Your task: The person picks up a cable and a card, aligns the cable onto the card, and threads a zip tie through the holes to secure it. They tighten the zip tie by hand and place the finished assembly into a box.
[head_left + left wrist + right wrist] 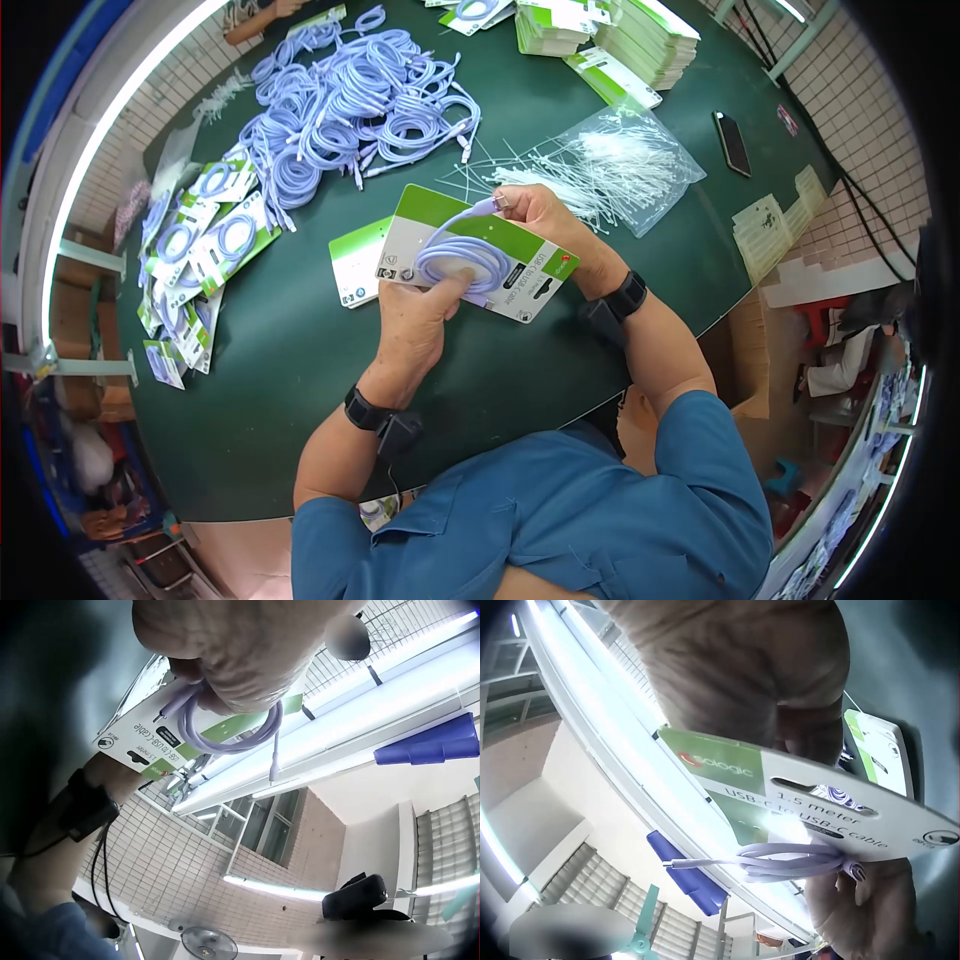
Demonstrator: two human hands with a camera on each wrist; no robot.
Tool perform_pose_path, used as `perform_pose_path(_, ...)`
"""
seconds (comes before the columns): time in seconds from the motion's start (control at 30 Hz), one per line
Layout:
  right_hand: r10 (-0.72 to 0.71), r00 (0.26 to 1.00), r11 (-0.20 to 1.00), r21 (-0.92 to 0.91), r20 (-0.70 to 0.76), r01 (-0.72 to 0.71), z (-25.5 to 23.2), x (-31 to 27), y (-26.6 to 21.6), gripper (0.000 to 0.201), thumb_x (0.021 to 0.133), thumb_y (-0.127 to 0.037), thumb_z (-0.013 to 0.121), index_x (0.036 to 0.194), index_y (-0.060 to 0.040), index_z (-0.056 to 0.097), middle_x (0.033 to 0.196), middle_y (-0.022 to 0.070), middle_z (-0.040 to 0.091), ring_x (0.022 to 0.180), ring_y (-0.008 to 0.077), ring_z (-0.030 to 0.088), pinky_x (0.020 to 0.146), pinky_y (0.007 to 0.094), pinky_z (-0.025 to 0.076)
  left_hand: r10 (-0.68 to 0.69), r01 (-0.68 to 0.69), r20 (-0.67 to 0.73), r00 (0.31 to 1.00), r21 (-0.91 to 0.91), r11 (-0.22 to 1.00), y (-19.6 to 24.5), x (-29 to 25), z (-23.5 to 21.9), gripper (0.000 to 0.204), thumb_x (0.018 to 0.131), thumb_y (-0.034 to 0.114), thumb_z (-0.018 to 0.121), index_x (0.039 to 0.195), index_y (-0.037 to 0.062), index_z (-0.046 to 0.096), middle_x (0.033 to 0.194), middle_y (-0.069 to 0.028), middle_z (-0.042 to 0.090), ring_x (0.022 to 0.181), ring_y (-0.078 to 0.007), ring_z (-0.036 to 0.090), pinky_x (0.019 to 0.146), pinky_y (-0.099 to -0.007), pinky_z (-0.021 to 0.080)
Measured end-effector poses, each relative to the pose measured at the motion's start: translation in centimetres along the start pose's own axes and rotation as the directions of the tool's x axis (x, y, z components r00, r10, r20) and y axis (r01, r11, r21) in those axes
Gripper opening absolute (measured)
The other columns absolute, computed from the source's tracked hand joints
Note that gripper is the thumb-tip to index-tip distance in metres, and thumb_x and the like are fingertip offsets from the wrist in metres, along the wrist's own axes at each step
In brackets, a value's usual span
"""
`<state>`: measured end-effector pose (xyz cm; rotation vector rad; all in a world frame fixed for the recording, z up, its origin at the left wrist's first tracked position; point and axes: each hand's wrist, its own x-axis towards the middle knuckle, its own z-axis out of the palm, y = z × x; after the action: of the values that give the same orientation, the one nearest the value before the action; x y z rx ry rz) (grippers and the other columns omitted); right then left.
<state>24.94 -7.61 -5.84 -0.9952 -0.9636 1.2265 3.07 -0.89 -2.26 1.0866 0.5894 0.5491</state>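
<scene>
A white and green packaging card (535,275) printed "USB-C to USB-C cable" is held tilted over the table, with a coiled lilac USB-C cable (462,262) against its face. My left hand (415,320) grips the card's lower edge, its thumb pressing inside the coil. At the upper edge, my right hand (545,225) has its fingers curled against the card, close beside a cable plug (487,207); its fingertips are partly hidden. Both plugs stick out of the coil in the left wrist view, one plug (274,771) dangling. Another card (357,265) lies on the table just behind.
A big heap of lilac cables (340,110) lies at the far left. Carded cables (200,250) pile up along the left edge. White cable ties (620,160) spill from a clear bag, near a phone (732,143). Stacked cards (645,45) stand at the back of the green table (520,390).
</scene>
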Motion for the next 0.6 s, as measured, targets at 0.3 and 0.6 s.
perform_pose_path(0.3,-0.080,0.994,0.997,-0.013,-0.070,0.080,1.2,-1.4,-4.8,0.022,0.098,-0.009,0.072,0.116,0.0024,0.068,0.097,0.0044,0.074,0.083,0.0069,0.067,0.075,0.0237,0.056,0.011,-0.030,-0.186,0.983,-0.101,0.994,-0.2,-0.2,-0.7,0.047,0.084,-0.004,0.073,0.129,0.0005,0.058,0.103,-0.0068,0.069,0.069,-0.0078,0.060,0.053,-0.0211,0.043)
perform_pose_path(0.6,-0.182,0.980,0.866,-0.485,-0.080,0.121,2.5,-1.7,-4.4,0.017,0.092,-0.002,0.073,0.108,0.0025,0.073,0.090,0.0034,0.074,0.078,0.0056,0.064,0.071,0.0237,0.054,0.416,-0.315,-0.209,0.885,0.390,0.865,1.2,-2.0,-2.7,0.075,0.084,0.005,0.080,0.150,-0.0009,0.045,0.132,-0.0137,0.062,0.117,-0.0229,0.062,0.083,-0.0334,0.054)
